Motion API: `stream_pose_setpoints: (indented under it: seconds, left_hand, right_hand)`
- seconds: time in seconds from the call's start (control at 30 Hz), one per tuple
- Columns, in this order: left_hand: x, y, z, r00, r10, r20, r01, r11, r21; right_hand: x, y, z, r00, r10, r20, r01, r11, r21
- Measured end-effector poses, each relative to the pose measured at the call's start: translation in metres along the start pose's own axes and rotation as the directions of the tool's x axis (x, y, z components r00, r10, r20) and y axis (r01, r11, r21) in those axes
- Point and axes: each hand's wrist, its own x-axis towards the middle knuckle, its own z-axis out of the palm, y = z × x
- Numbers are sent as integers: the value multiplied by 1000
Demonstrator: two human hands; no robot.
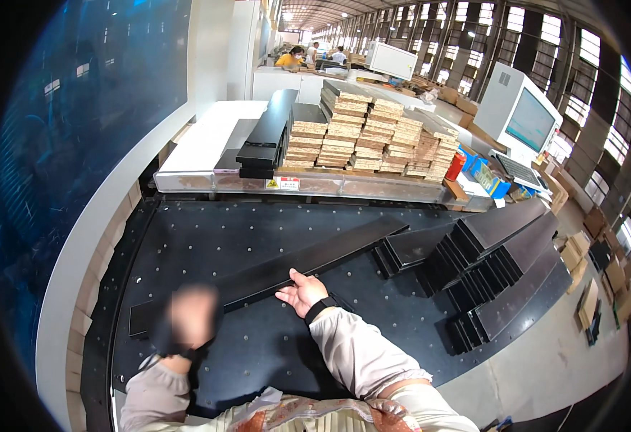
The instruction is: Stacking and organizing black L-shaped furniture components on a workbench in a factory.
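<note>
A long, narrow black board (pixel 315 258) lies slantwise over the dark work table in front of me. My right hand (pixel 305 294) is at the middle of its near edge, the thumb over the top face and the fingers at the edge below, gripping it. Close to the board's left end is my left hand (pixel 192 317), smeared by motion; its fingers cannot be made out, nor whether it touches the board. A dark band circles my right wrist. The board's far right end reaches a small stack of short black boards (pixel 412 248).
Stacks of black boards (pixel 506 227) stand on the table's right side. Behind, a white ledge (pixel 207 140) bears piled chipboard strips (pixel 344 126) and black boards (pixel 269 129). A monitor (pixel 520 111) is at the back right; a blue machine panel (pixel 92 108) rises on the left. People work far off.
</note>
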Motion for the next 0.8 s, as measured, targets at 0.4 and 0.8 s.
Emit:
stream_pose_setpoints:
  seconds: [0.4,0.8]
  left_hand:
    - [119,9,22,982,-132,137,145,985,-91]
    - [172,-19,43,940,-280,194,284,959,9]
  right_hand:
    - [-13,4,-2,990,-74,122,102,965,-241]
    - [-13,8,-10,960,-114,256,177,955,-238]
